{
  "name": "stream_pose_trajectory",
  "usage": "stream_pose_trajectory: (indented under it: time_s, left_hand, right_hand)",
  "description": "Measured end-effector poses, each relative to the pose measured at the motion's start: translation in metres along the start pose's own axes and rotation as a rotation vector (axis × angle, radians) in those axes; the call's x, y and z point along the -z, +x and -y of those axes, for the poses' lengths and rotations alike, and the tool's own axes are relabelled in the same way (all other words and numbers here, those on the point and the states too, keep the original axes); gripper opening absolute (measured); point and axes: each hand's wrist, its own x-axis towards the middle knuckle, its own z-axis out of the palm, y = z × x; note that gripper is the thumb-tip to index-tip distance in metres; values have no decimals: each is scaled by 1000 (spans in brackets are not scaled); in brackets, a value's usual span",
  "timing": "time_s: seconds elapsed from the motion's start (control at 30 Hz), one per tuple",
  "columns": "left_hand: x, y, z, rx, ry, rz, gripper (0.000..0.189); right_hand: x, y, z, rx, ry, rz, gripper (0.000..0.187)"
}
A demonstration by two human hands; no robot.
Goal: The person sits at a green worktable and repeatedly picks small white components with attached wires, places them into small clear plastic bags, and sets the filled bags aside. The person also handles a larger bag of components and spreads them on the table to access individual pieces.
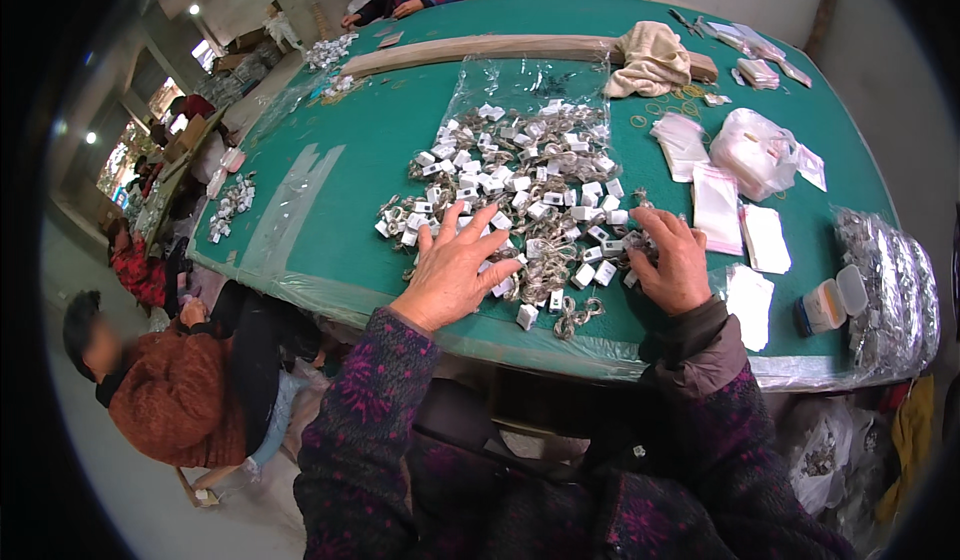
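Observation:
A wide heap of small white plastic boxes with coiled, pale wire bundles (551, 249) spreads over the green table top (352, 260) before me. My left hand (454, 271) rests on the heap's near left side, fingers spread, holding nothing that I can see. At the right edge of the heap, my right hand (671, 264) is curled over some wire and boxes; whether its fingers grip any of them is hidden. Under the far part of the heap lies a clear plastic bag (525, 84). One coiled bundle (577, 318) sits near the table's front edge.
Clear packets (716, 207), a knotted plastic bag (754, 151), white cards (748, 305), an open small tub (823, 306) and bagged bundles (889, 290) lie right. Behind are a wooden beam (480, 48) and a cloth (651, 61). Another person (180, 402) sits at left; one works across the table.

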Motion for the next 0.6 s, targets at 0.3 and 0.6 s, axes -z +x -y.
stream_pose_trajectory:
  time_s: [0.3,0.6]
  left_hand:
    - [-19,38,-46,-171,-180,198,52]
    - [-15,16,-48,-222,-147,184,45]
  right_hand:
    - [27,-5,6,15,133,-115,45]
    - [40,-30,15,79,0,217,30]
